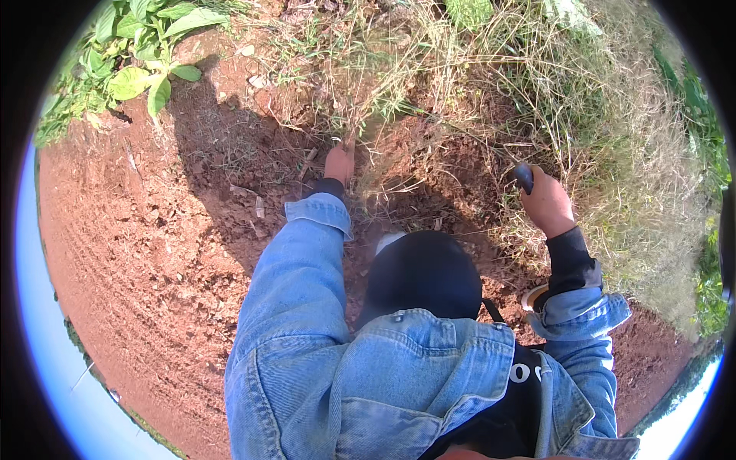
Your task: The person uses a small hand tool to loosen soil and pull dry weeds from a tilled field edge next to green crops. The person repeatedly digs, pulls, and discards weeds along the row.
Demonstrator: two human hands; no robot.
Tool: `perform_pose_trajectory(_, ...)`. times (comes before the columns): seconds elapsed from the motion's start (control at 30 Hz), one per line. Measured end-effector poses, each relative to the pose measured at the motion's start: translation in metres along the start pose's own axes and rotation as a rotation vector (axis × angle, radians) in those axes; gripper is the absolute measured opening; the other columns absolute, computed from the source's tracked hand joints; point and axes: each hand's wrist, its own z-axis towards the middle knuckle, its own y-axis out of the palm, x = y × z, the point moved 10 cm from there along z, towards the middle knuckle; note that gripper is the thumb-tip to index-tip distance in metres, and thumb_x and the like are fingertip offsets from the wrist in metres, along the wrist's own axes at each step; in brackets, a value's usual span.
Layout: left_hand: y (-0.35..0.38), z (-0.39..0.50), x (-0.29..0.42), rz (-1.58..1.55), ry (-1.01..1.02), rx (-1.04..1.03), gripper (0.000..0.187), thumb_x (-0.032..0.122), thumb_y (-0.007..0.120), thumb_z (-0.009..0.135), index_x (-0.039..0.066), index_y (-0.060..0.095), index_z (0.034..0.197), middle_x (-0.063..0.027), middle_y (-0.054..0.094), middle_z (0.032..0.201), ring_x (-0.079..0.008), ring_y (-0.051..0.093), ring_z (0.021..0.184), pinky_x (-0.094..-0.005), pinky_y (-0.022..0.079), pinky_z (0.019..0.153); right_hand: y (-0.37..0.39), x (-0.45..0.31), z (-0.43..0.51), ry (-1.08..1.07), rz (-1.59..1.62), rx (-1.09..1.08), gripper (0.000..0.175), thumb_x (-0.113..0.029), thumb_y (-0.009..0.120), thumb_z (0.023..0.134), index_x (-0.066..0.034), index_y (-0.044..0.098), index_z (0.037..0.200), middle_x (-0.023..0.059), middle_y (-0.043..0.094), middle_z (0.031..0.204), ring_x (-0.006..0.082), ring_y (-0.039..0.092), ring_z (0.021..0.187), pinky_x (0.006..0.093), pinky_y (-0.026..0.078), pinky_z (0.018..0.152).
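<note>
My left hand (340,163) reaches down to the reddish soil at the edge of the grass, beside some thin stems. Its fingertips are partly hidden, so whether it grips a stem is unclear. To the right, my right hand (547,201) is closed around a dark, rounded handle (524,177). The far part of this tool is lost among the dry grass (460,75); its kind cannot be told. Loose reddish soil (402,149) and cut or dry stalks lie between the two hands.
A broad-leaved green plant (144,63) grows at the upper left. Bare, lumpy red soil (144,247) stretches along the left. My dark-clad knee (422,276) is below and between my hands, with part of a shoe (535,298) at the right. Tall grass stands at the upper right.
</note>
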Motion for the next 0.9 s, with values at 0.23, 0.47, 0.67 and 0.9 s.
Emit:
perform_pose_trajectory(0.23,-0.117,-0.045,-0.012,-0.719,-0.462,0.211,0.052,0.049,0.047,0.093,-0.002,0.052,0.082,-0.0084,0.053,0.074,-0.0172,0.050,0.070,-0.0316,0.039,0.060,0.003,-0.002,-0.003,0.000,0.017,-0.003,0.031,-0.013,0.058,0.078,-0.0079,0.051,0.108,0.0183,0.064,0.093,0.0367,0.061,0.090,0.0456,0.049,0.077)
perform_pose_trajectory(0.47,-0.319,-0.013,0.015,-0.242,-0.128,0.757,0.063,0.051,0.068,0.077,-0.009,0.053,0.088,-0.0126,0.057,0.073,-0.0229,0.055,0.067,-0.0346,0.045,0.064,0.009,-0.003,-0.006,-0.006,0.047,0.026,0.032,-0.011,0.055,0.078,-0.0086,0.051,0.110,0.0169,0.064,0.095,0.0363,0.061,0.091,0.0459,0.048,0.078)
perform_pose_trajectory(0.67,-0.147,0.002,-0.064,-0.119,-0.383,0.191,0.090,0.040,0.084,0.057,-0.012,0.045,0.120,-0.0286,0.055,0.115,-0.0357,0.055,0.109,-0.0386,0.044,0.093,0.007,0.000,-0.006,0.006,0.075,0.016,0.036,-0.012,0.057,0.077,-0.0104,0.051,0.113,0.0169,0.064,0.095,0.0359,0.061,0.090,0.0447,0.049,0.078)
perform_pose_trajectory(0.9,-0.073,0.052,-0.081,-0.029,-0.255,0.167,0.090,0.044,0.081,0.059,-0.006,0.045,0.125,-0.0268,0.055,0.118,-0.0350,0.056,0.109,-0.0395,0.045,0.093,0.003,0.001,0.001,0.039,0.033,-0.029,0.039,-0.014,0.061,0.076,-0.0106,0.052,0.114,0.0174,0.064,0.096,0.0357,0.061,0.091,0.0443,0.049,0.079)
